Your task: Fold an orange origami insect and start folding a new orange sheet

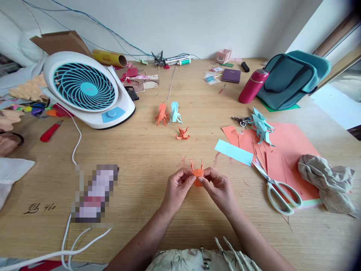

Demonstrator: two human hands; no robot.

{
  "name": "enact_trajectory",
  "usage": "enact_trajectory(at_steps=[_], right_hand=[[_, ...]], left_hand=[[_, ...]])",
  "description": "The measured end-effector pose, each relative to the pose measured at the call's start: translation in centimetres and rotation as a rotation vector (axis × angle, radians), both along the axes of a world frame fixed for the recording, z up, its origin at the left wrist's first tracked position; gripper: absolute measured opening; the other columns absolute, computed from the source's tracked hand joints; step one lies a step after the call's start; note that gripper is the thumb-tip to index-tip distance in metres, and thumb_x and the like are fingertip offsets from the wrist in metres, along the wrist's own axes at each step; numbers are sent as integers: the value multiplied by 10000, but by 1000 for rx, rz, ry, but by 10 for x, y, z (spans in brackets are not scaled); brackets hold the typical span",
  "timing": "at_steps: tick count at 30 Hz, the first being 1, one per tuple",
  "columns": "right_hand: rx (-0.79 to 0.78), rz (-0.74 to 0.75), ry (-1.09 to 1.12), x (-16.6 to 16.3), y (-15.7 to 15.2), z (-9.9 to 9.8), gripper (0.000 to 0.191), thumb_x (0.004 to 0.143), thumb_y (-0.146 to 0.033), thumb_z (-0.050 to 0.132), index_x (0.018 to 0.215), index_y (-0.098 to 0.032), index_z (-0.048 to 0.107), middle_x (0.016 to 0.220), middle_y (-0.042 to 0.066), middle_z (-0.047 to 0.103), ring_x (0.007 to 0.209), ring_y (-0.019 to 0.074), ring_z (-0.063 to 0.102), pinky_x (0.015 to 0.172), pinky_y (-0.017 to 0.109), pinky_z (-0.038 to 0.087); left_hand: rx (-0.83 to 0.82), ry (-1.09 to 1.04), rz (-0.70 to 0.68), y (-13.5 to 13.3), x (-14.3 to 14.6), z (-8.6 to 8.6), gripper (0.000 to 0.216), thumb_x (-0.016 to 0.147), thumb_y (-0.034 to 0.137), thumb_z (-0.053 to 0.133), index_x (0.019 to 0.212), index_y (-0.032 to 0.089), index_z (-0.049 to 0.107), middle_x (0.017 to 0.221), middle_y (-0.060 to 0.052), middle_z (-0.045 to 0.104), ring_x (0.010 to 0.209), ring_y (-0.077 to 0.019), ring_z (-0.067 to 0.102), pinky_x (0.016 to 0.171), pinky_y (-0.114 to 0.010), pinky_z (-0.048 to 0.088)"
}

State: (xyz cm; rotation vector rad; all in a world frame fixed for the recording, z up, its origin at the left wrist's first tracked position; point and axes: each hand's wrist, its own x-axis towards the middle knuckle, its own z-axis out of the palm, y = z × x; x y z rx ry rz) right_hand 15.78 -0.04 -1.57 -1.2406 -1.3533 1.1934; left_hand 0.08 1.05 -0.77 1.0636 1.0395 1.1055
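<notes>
Between my two hands is a small orange origami figure (198, 173) with two thin prongs sticking up at its far side. My left hand (180, 185) pinches its left edge between thumb and fingers. On the right edge, my right hand (217, 184) pinches it the same way, the thumb on its near face. Beyond my hands lies a small red-orange folded piece (183, 133) with curled points. Behind that stand an orange origami insect (161, 114) and a light blue one (175, 112), side by side.
Scissors (278, 188) and a light blue paper strip (234, 152) lie by orange paper sheets (293, 139) at right, near a crumpled cloth (324, 177). A fan (90, 90), a blurred phone (97, 194) and a white cable (77, 145) are at left. A pink bottle (254, 86) stands back right.
</notes>
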Motion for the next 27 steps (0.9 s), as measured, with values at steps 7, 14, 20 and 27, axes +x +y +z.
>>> enact_trajectory(at_steps=[7, 14, 20, 27], right_hand=[[-10, -27, 37, 0, -2, 0, 224, 906, -427, 649, 853, -212, 679, 774, 18, 641, 721, 163, 537, 684, 295, 447], [2, -119, 40, 1, -6, 2, 248, 915, -448, 631, 835, -213, 636, 753, 15, 621, 700, 161, 547, 680, 291, 457], [9, -100, -55, -4, -11, 2, 209, 914, -407, 636, 846, -211, 658, 774, 18, 646, 736, 170, 576, 693, 287, 457], [50, -111, -122, -11, -16, 7, 165, 926, -364, 617, 872, -222, 679, 784, 11, 674, 741, 174, 614, 718, 288, 485]], left_hand=[[-21, -17, -1, -6, 5, 1, 218, 839, 386, 720, 851, 176, 663, 767, 2, 641, 730, -138, 568, 723, -249, 460], [71, 51, 107, -9, 3, 2, 199, 829, 346, 723, 851, 196, 594, 843, -13, 625, 792, -145, 585, 758, -253, 468], [83, 41, 134, -14, 6, -3, 197, 830, 289, 731, 877, 202, 561, 821, 10, 599, 751, -122, 567, 728, -236, 468], [22, 0, 239, -19, 9, -5, 284, 804, 302, 756, 822, 215, 486, 826, 23, 595, 714, -105, 547, 704, -224, 465]])
